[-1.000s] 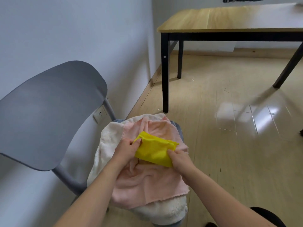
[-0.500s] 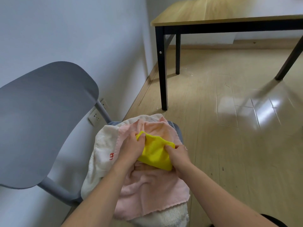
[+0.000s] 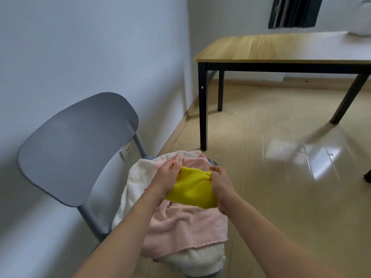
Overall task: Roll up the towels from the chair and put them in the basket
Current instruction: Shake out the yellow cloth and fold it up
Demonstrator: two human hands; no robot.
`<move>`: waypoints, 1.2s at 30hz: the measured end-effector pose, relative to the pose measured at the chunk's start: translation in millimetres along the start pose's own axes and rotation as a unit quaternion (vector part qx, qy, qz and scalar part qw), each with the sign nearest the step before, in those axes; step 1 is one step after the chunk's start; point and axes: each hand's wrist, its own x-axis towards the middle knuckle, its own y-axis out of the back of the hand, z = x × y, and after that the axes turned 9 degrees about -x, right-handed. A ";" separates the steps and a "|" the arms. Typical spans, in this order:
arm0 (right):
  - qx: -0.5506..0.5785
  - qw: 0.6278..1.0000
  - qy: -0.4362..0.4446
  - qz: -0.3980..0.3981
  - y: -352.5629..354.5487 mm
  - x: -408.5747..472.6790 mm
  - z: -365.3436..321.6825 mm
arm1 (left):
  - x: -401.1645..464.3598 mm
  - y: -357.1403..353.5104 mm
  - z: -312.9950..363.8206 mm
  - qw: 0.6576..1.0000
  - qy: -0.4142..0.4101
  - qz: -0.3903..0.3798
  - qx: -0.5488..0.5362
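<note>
Nearest, both forearms reach forward over the chair [image 3: 76, 149]. Left hand [image 3: 167, 177] and right hand [image 3: 220, 185] each grip an end of the yellow towel [image 3: 192, 189], fingers curled round the cloth, holding it bunched just above the pink towel [image 3: 180, 227]. That one lies on a white towel [image 3: 136, 177] draped over the seat. Farther off, a wooden bench [image 3: 281, 49] stands on the floor by the wall.
</note>
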 end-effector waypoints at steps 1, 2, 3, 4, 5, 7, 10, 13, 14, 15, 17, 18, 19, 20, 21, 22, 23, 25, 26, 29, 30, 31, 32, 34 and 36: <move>0.005 1.000 0.012 -0.001 0.6 -0.6 -2.1 | -2.0 -0.6 0.7 1.000 -0.006 0.005 0.026; 0.013 1.000 0.021 -0.001 0.5 -1.3 -4.6 | -3.3 -1.5 1.4 0.998 -0.016 0.015 0.053; 0.023 0.999 0.025 -0.002 0.4 -2.2 -7.6 | -2.7 -2.6 1.5 0.997 -0.027 0.029 0.073; 0.031 0.999 0.027 0.001 0.2 -0.8 -9.9 | -0.5 -4.2 2.5 0.995 -0.038 0.043 0.085; 0.029 0.999 0.031 0.007 -0.3 3.5 -11.1 | 4.0 -5.7 2.9 0.992 -0.048 0.059 0.096; 0.006 0.999 0.045 0.026 -0.7 19.2 -15.1 | 17.4 -8.9 4.6 0.987 -0.064 0.089 0.121; -0.030 0.994 0.077 0.067 -0.1 62.5 -27.2 | 56.1 -18.0 2.5 0.974 -0.114 0.120 0.156; -0.078 0.985 0.113 0.108 6.0 111.9 -51.3 | 105.4 -29.7 4.5 0.965 -0.165 0.133 0.157; -0.090 0.982 0.119 0.114 8.6 123.1 -61.3 | 118.5 -32.3 9.3 0.963 -0.170 0.139 0.155; -0.098 0.981 0.120 0.120 12.1 130.4 -72.3 | 130.1 -33.9 16.5 0.963 -0.170 0.145 0.152; -0.106 0.977 0.123 0.135 23.7 132.3 -101.6 | 146.1 -33.9 42.0 0.965 -0.161 0.151 0.144; -0.111 0.976 0.125 0.140 31.3 127.6 -120.2 | 150.3 -32.3 60.3 0.966 -0.155 0.149 0.140; -0.117 0.974 0.127 0.147 40.3 121.5 -141.3 | 153.1 -29.8 82.6 0.968 -0.150 0.146 0.135; -0.122 0.972 0.130 0.155 50.7 113.7 -165.6 | 155.0 -26.3 109.2 0.970 -0.147 0.143 0.130; -0.125 0.971 0.130 0.160 61.9 104.6 -192.4 | 155.9 -22.2 139.2 0.971 -0.146 0.142 0.125; -0.126 0.970 0.130 0.161 72.9 93.7 -219.9 | 154.9 -17.6 171.3 0.972 -0.146 0.142 0.121; -0.126 0.970 0.129 0.161 84.3 81.9 -247.9 | 152.7 -12.4 204.8 0.972 -0.148 0.142 0.115; -0.121 0.970 0.133 0.162 110.1 53.8 -308.1 | 147.4 -1.0 275.5 0.972 -0.155 0.143 0.101; -0.118 0.970 0.135 0.162 124.2 37.5 -340.1 | 143.6 5.2 312.1 0.972 -0.158 0.146 0.098; -0.117 0.970 0.142 0.159 169.0 -12.3 -431.0 | 125.3 19.7 416.3 0.971 -0.160 0.159 0.085; -0.116 0.970 0.142 0.158 183.4 -28.3 -456.5 | 118.6 22.5 447.0 0.971 -0.159 0.162 0.080; -0.113 0.972 0.139 0.152 198.3 -43.8 -480.9 | 110.3 24.7 479.3 0.970 -0.159 0.167 0.077; -0.111 0.974 0.135 0.144 207.4 -55.3 -497.1 | 103.9 25.7 501.2 0.969 -0.160 0.170 0.077; -0.114 0.976 0.131 0.133 226.4 -74.1 -524.4 | 94.3 26.4 539.0 0.968 -0.167 0.172 0.076; -0.113 0.976 0.137 0.126 241.0 -88.8 -541.1 | 85.1 25.6 565.2 0.967 -0.172 0.170 0.075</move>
